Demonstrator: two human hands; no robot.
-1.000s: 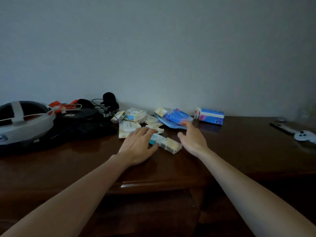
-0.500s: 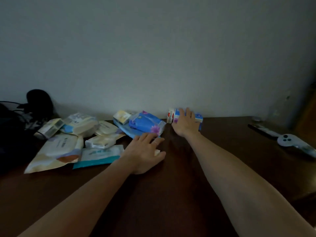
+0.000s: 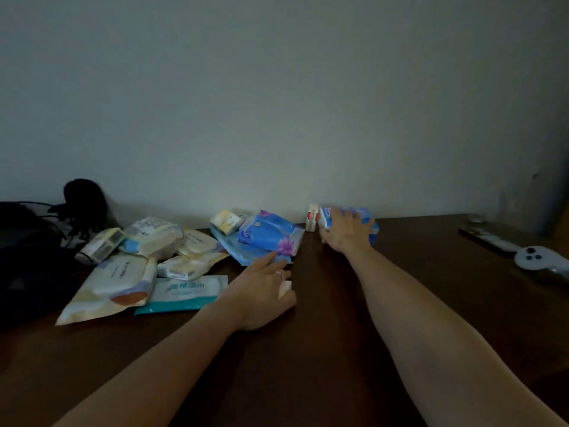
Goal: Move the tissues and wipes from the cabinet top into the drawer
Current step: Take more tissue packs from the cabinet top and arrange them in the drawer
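Fingers of the right hand curl over a blue tissue pack at the wall; the left hand lies flat over a small pale packet. Wipes crowd the dark tabletop in a dim room.

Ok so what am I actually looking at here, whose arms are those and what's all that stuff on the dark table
There is no machine: a person wears a camera on the head, looking forward and down, so the two bare arms are theirs. The surface is a dark wooden cabinet top against a wall. On its left part lies a heap of tissue and wipe packs, among them a blue flowered pack and a teal sachet. The left hand covers a small pale pack. The right hand reaches to the wall and wraps its grip round a blue and white pack. Far right lies a white controller.
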